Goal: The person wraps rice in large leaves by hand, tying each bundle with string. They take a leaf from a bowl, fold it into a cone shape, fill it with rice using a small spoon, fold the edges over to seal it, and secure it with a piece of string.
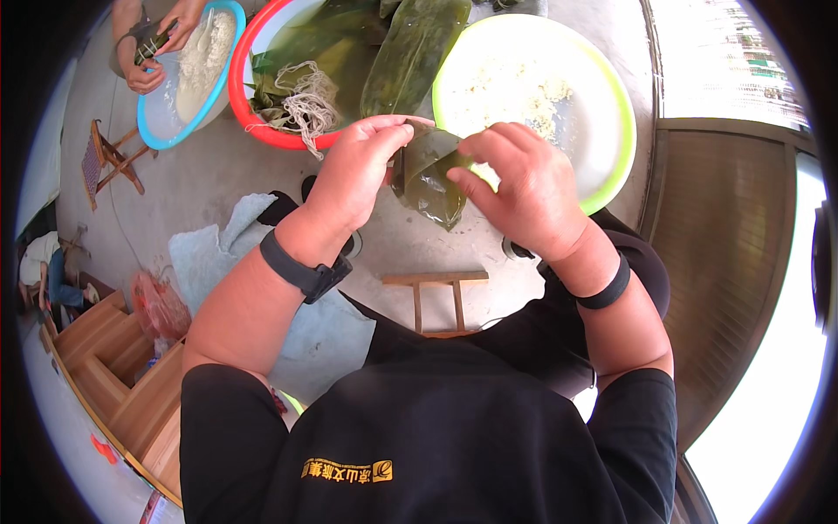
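A broad wet green leaf is folded over between my two hands, its pointed tip hanging down. My left hand pinches its left side with the thumb on top. On the other side, my right hand grips the leaf's right edge between thumb and fingers. Whether anything lies inside the fold is hidden. Just beyond my right hand is a white basin with a lime-green rim, with pale rice grains in it. Ahead of my left hand, a red-rimmed basin holds water, soaking leaves and a tangle of string.
At upper left, another person's hands hold a string-tied leaf bundle over a blue basin of rice. A folding stool stands left. A light blue cloth covers my left thigh. A wooden stool frame lies between my legs; wooden shelving is lower left.
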The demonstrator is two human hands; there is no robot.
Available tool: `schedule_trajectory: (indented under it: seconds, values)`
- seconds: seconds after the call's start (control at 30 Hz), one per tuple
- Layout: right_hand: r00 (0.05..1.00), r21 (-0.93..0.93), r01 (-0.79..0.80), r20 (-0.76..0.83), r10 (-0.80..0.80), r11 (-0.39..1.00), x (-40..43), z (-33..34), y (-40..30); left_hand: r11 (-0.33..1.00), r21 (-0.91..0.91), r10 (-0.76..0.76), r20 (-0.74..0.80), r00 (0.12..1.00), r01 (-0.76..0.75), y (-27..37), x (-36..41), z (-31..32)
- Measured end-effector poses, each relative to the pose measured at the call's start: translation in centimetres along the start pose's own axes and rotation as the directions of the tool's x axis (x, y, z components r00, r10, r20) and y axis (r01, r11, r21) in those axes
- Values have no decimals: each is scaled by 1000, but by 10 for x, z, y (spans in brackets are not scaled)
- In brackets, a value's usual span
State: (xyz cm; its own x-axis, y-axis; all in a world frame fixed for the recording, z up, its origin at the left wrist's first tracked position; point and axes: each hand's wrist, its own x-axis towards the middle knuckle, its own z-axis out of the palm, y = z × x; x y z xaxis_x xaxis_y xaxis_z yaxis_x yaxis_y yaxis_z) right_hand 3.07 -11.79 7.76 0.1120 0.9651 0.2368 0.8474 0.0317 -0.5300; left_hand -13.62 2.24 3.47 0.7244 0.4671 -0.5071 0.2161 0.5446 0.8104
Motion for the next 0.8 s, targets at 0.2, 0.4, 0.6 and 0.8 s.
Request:
schedule_trajectory:
  seconds: [0.2, 0.4, 0.6, 0.8]
  values:
    - [971, 350, -238, 122, 208, 906, 0, 19, 25, 994, -102, 36, 79, 996, -28, 8, -3, 2]
    - [887, 577, -461, 311, 340, 674, 1, 28, 30, 994, -90, 79, 123, 989, -68, 11, -5, 4]
    - [863, 750, -488, 338, 376, 446, 2, 26, 30, 990, -68, 136, 200, 970, -125, 16, -10, 6]
    - [813, 900, -427, 339, 473, 88, 7, 24, 34, 949, -314, 124, 319, 940, -19, 6, -7, 12]
